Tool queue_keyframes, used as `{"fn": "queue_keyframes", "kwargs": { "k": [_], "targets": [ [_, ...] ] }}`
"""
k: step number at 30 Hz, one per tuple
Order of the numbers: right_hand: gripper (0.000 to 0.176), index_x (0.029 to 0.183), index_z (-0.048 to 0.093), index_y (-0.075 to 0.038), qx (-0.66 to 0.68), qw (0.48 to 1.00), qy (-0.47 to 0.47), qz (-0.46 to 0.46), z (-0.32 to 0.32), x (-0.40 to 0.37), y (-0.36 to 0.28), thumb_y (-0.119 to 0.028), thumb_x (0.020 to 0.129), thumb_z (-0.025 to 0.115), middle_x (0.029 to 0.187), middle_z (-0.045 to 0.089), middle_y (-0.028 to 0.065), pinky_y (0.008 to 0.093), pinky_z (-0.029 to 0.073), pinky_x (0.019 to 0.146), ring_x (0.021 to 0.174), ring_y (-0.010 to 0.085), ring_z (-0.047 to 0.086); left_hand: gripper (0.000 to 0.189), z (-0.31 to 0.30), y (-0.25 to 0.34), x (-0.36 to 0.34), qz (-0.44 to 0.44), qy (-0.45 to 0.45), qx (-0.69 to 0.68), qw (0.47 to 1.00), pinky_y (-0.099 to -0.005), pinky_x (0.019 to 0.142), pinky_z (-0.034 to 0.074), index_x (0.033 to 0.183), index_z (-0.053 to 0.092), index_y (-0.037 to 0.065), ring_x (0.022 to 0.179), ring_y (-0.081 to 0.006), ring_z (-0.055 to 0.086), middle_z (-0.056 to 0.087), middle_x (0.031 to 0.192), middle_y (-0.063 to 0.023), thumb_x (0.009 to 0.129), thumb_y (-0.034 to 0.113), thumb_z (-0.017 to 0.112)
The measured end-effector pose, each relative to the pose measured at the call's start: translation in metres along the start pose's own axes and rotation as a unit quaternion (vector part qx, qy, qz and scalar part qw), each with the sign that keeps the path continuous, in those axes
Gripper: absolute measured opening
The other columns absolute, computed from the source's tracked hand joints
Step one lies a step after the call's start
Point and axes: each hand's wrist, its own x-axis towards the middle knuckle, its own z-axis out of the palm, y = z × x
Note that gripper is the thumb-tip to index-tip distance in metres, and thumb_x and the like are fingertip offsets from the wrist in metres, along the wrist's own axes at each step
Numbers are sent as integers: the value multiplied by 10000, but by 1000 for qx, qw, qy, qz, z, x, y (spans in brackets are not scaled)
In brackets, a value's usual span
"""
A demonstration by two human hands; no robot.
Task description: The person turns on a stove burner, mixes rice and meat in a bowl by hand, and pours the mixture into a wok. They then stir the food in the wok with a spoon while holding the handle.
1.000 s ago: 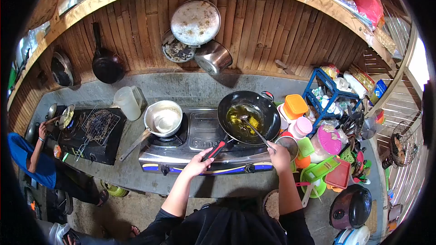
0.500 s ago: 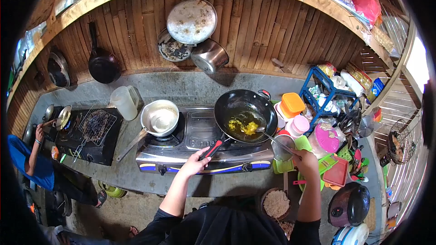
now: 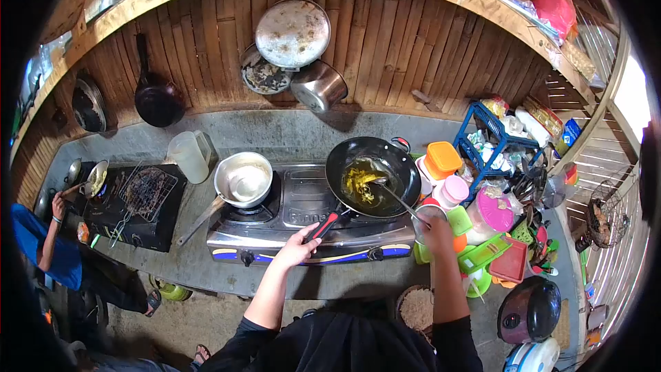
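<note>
My left hand (image 3: 296,248) is wrapped round the red and black handle (image 3: 322,226) of a black wok (image 3: 406,165) on the right burner. Closed round a long, thin metal spatula (image 3: 401,202), my right hand (image 3: 436,231) is just beyond the wok's right front rim. The spatula's head dips into dark oil, touching shredded yellow food (image 3: 359,184) gathered near the middle of the wok. Under the wok, the steel two-burner stove (image 3: 303,198) also carries a silver saucepan (image 3: 242,178) on its left burner.
Plastic containers, including an orange box (image 3: 443,157), and a blue rack (image 3: 497,124) crowd the right side. A rice cooker (image 3: 530,310) stands front right. At far left, another person's hand (image 3: 58,203) works by a small pan (image 3: 97,178). Pots hang on the wooden wall.
My right hand has moved left and slightly up with the spatula. The spatula's head has shifted left and away from me, and the yellow food has moved left. My left hand stays put.
</note>
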Motion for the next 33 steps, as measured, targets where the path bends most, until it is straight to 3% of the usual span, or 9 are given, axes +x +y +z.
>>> {"fn": "queue_keyframes", "kwargs": {
  "k": [4, 7, 11, 13, 20, 22, 33],
  "targets": [
    [266, 1048, 649, -160, 78, 995, 42, -46, 20, 15, -8, -182, 790, 588, 877, 632, 177, 394, 475, 716, 810, 317, 619, 522, -2, -5, 3, 6, 2, 4, 1000, -201, 447, 332, 1333, 408, 231, 498, -45, 395, 488, 652, 35, 852, 176, 603],
    [267, 1053, 646, -156, 57, 997, 36, -29, 19, 14, -12, -181, 793, 592, 864, 634, 174, 399, 477, 704, 793, 321, 621, 519, -2, -4, 2, 3, -2, 4, 1000, -201, 451, 333, 1334, 407, 230, 504, -46, 401, 488, 653, 36, 855, 176, 598],
    [264, 1048, 649, -181, 2, 1000, -10, 7, -3, 0, -12, -206, 795, 578, 885, 635, 156, 401, 482, 726, 814, 323, 615, 516, -2, -2, 1, -2, 1, 10, 1000, -201, 454, 333, 1336, 405, 227, 510, -47, 404, 489, 658, 35, 858, 172, 590],
    [245, 1018, 661, -163, 39, 998, 19, -51, -14, -11, 0, -186, 784, 591, 836, 636, 143, 406, 479, 691, 780, 322, 613, 514, -2, -2, 1, 1, -3, 5, 1000, -201, 457, 335, 1337, 404, 224, 516, -48, 408, 490, 662, 33, 860, 166, 584],
    [248, 987, 670, -103, 37, 999, -21, -18, -81, -48, 3, -119, 742, 636, 814, 640, 157, 362, 477, 642, 701, 305, 618, 512, -1, -5, 4, 7, 1, 4, 1000, -201, 450, 334, 1337, 403, 221, 507, -48, 400, 483, 658, 31, 862, 168, 586],
    [261, 990, 671, -113, 30, 998, -3, -57, -89, -52, 6, -116, 731, 642, 808, 635, 165, 357, 476, 639, 687, 302, 613, 514, -1, -3, 3, -8, 1, -5, 1000, -201, 440, 327, 1337, 403, 220, 492, -46, 390, 481, 654, 28, 861, 173, 591],
    [272, 1025, 659, -143, 18, 1000, -5, -23, -24, -28, 5, -139, 755, 627, 832, 633, 163, 385, 474, 689, 761, 323, 610, 520, -1, -1, 1, -3, 3, -1, 1000, -203, 439, 320, 1337, 402, 223, 493, -45, 388, 479, 646, 31, 857, 172, 596]
  ]
}}
